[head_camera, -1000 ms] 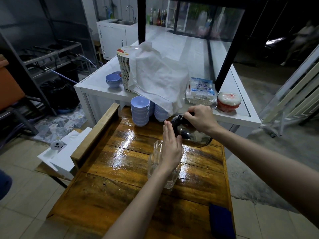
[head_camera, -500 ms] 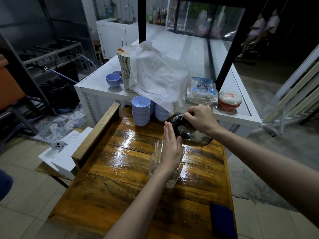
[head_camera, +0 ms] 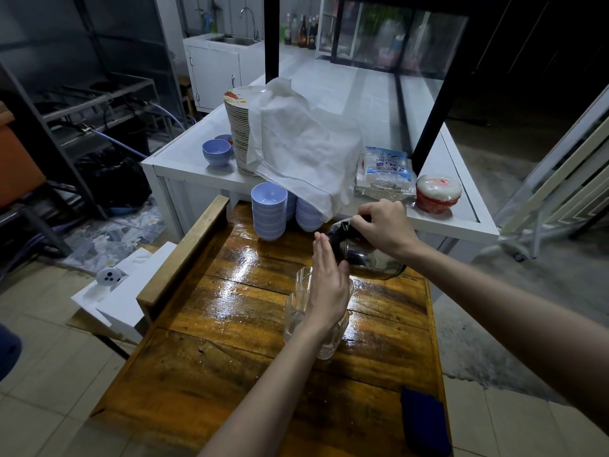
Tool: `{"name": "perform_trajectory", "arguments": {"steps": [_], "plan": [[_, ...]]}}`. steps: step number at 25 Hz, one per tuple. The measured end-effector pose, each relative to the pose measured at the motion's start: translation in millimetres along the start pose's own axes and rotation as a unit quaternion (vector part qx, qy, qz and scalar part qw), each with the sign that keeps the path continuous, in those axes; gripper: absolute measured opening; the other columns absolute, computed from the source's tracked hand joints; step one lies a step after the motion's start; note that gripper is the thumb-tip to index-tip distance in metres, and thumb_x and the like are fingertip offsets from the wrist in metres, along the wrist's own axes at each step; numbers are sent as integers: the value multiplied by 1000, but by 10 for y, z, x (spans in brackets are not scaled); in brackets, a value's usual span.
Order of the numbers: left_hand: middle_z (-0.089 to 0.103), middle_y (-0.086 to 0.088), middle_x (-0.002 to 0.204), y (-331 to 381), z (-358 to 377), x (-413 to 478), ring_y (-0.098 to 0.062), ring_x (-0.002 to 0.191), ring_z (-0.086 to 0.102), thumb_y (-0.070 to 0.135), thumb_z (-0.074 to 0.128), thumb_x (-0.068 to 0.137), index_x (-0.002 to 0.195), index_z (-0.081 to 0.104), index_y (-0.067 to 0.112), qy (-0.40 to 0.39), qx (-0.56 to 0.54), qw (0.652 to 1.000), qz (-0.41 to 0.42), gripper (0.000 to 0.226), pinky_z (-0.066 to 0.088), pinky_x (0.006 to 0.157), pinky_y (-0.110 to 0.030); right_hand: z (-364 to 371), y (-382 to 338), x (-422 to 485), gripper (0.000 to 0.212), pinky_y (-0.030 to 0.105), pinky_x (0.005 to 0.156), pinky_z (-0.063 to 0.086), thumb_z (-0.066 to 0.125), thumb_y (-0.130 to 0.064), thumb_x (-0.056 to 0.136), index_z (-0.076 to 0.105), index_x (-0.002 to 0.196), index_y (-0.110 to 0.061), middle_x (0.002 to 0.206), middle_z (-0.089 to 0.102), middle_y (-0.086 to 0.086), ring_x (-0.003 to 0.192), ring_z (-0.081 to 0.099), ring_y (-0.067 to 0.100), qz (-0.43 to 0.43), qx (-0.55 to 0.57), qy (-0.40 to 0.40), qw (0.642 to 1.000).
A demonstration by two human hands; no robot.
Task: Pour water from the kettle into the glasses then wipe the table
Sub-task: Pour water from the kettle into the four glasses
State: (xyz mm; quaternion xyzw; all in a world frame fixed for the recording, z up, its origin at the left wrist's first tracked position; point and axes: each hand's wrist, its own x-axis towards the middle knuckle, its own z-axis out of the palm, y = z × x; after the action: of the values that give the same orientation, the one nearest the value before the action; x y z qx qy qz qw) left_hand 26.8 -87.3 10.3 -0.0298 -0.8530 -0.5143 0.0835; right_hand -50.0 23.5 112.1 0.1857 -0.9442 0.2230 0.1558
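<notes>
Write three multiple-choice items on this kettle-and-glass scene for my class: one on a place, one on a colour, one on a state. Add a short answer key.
1. Where does the dark blue cloth lie?
A. near right corner of the wooden table
B. on the white counter
C. on the floor

2. What colour are the stacked bowls?
A. red
B. pale blue
C. green

3. How is the kettle held?
A. upright on the table
B. tipped toward the glass
C. lying on its side

Key: A, it sits at the table's near right corner; B, the stacks are pale blue; B, the right hand tilts it while the left hand steadies the glass.
</notes>
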Motion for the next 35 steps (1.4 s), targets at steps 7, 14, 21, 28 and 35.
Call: {"name": "perform_trajectory", "arguments": {"steps": [7,14,21,28,35], "plan": [[-17,-3,160,-10,6,-3,-11,147,-15,34,26,103,151,-12,12,-2,0,1000,-5,65,-1,121,-32,17,-17,8,36,35,76,34,52,-38,80,72,67,-11,63,66,8,68,50,23,-8,-9,11,1000],[-18,-1,160,-20,13,-31,-10,147,-16,34,26,103,150,-12,13,-7,3,1000,-7,65,-2,121,-29,52,9,26,34,31,74,23,50,-41,77,66,61,-16,62,65,7,71,52,24,-22,-36,15,999],[-17,-2,160,-24,25,-22,-10,146,-15,33,26,103,151,-11,11,-10,5,1000,-11,64,-1,121,-29,67,45,37,34,32,72,23,49,-41,76,65,61,-16,62,64,7,73,52,25,-26,-47,11,998],[-19,0,159,-21,17,-53,-9,146,-17,37,24,102,150,-13,14,-19,6,1000,-16,65,-1,121,-30,109,80,56,39,33,72,26,48,-42,75,68,63,-11,61,65,10,72,53,26,-35,-63,10,997],[-19,-1,159,-6,-45,-66,-10,147,-15,34,26,103,150,-13,14,-18,5,1000,-20,64,-1,121,-28,139,69,74,38,32,71,21,50,-41,78,68,64,-10,62,64,10,73,53,25,-46,-60,11,997]]}}
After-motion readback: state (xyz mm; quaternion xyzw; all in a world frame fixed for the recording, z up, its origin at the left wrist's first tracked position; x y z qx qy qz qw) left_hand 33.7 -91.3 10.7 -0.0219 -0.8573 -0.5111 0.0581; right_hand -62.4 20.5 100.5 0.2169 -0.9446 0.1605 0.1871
